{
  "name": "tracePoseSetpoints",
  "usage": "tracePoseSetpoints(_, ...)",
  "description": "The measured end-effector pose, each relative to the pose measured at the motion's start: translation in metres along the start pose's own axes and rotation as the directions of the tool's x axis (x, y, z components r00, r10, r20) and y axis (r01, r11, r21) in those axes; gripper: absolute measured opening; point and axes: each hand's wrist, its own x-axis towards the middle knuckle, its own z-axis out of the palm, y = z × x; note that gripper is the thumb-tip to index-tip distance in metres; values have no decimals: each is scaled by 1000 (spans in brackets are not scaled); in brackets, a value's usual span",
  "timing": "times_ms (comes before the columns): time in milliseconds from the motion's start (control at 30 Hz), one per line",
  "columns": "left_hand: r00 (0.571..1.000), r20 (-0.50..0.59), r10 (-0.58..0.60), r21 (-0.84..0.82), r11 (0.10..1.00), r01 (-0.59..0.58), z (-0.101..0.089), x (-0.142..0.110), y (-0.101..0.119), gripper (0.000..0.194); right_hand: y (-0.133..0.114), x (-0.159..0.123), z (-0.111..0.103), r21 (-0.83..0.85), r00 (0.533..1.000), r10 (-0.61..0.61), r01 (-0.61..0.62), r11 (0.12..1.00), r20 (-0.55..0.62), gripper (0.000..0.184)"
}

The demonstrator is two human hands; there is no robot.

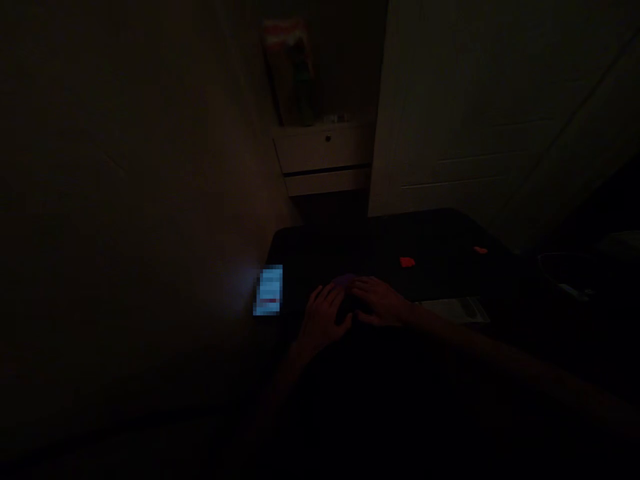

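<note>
The view is very dark. A small purple lump (345,279) lies on the dark table, its kind hard to make out. My left hand (326,312) reaches it from the near left, palm down, fingers stretched onto its near edge and thumb apart. From the right, my right hand (383,301) lays its outstretched fingers at the lump's right side. Both hands are close together, and their fingers hide part of the lump. Beyond my right hand lies a small red piece (407,262), with another red piece (481,250) farther right.
A lit phone-like screen (269,290), pixelated, is at the table's left edge by the wall (150,200). A flat pale sheet or packet (457,309) lies beside my right forearm. Behind the table (360,233) stand a drawer unit (325,157) and a pale panel (450,120).
</note>
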Motion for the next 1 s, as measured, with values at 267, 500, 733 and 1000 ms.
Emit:
tracePoseSetpoints(267,994,-79,-77,-68,995,72,6,-3,2,45,10,-3,-1,-39,998,-16,19,999,66,67)
tracePoseSetpoints(500,980,-151,-130,-154,982,107,14,-5,-7,40,-4,5,-2,-92,995,63,-56,994,72,67)
tracePoseSetpoints(733,997,-3,-71,37,997,71,13,2,-2,53,-3,-2,4,6,999,55,-55,998,-2,68)
tracePoseSetpoints(1000,995,56,-82,97,992,76,12,7,6,56,13,-16,7,70,983,142,-134,988,-119,59)
